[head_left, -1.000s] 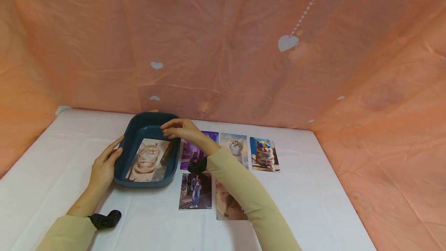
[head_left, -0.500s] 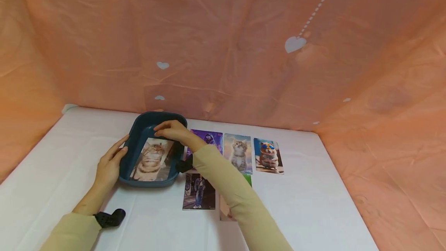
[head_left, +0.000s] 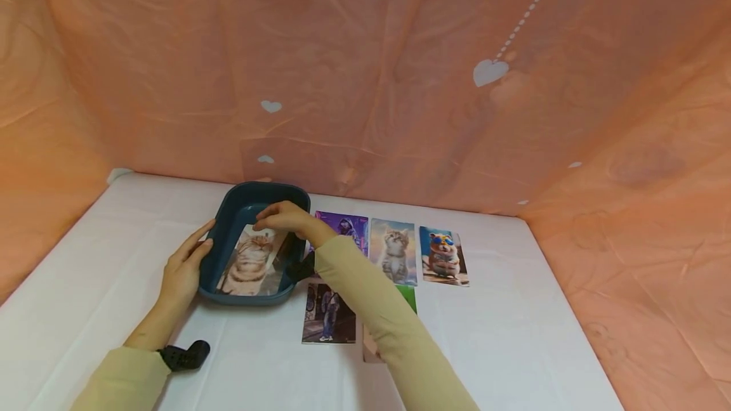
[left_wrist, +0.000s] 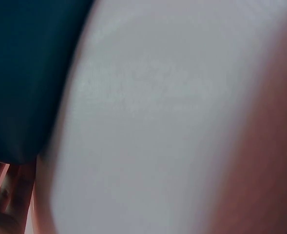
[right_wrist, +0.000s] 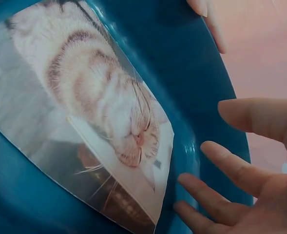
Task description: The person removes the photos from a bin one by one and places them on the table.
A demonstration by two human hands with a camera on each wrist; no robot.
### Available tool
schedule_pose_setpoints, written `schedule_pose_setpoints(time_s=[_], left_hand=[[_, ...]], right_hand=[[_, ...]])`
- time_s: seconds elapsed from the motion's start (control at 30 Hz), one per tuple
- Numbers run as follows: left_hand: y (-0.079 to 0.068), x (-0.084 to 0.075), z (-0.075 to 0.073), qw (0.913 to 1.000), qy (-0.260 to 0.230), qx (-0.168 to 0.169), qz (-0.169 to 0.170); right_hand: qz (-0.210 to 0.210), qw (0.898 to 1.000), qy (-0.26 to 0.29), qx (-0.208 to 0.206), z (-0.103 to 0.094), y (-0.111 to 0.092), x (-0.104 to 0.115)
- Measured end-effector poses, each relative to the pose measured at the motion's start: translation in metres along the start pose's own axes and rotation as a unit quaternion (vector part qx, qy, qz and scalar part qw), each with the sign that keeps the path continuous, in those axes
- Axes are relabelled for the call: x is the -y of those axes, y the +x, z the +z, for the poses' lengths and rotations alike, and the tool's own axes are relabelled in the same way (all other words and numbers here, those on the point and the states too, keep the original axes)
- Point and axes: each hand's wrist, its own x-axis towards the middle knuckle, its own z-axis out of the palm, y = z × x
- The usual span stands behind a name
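In the head view my left hand (head_left: 181, 270) holds the left side of a dark blue plastic tray (head_left: 251, 300). Its thumb lies at the rim; in the left wrist view fingers (left_wrist: 17, 192) reach under the tray's edge. A photo card of a light tabby cat (head_left: 249, 265) lies inside the tray. My right hand (head_left: 283, 217) hovers over the card's far end. The right wrist view shows its fingers (right_wrist: 236, 165) spread and bent a little, with nothing between them. Whether a fingertip touches the tray cannot be told.
Right of the tray lie a purple card (head_left: 348, 224), a kitten card (head_left: 395, 252) and a card with a hamster-like animal in sunglasses (head_left: 443, 255). Nearer are a card of a standing person (head_left: 329, 316) and one partly under my right sleeve (head_left: 377, 309). An orange cloth (head_left: 365, 81) hangs behind.
My right hand has moved left and lower, over the cat card, uncovering more of the purple and kitten cards. The left hand keeps its place on the tray. The head view has shifted slightly.
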Motion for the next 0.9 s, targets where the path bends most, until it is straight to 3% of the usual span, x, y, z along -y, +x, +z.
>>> schedule_pose_setpoints(time_s=[0.37,0.7,0.9], left_hand=[[-0.0001,-0.0002,0.0004,1.0000,-0.008,0.005,0.001],[0.0001,-0.0003,0.0009,0.9999,-0.010,0.000,-0.001],[0.0004,0.0002,0.0008,1.0000,-0.007,-0.003,0.001]], right_hand=[[0.006,1.000,-0.012,-0.005,0.0041,-0.0016,0.0018],[0.006,0.998,-0.062,0.006,0.0077,0.0060,-0.0013],[0.014,0.999,-0.040,0.022,0.0103,0.0042,-0.0007]])
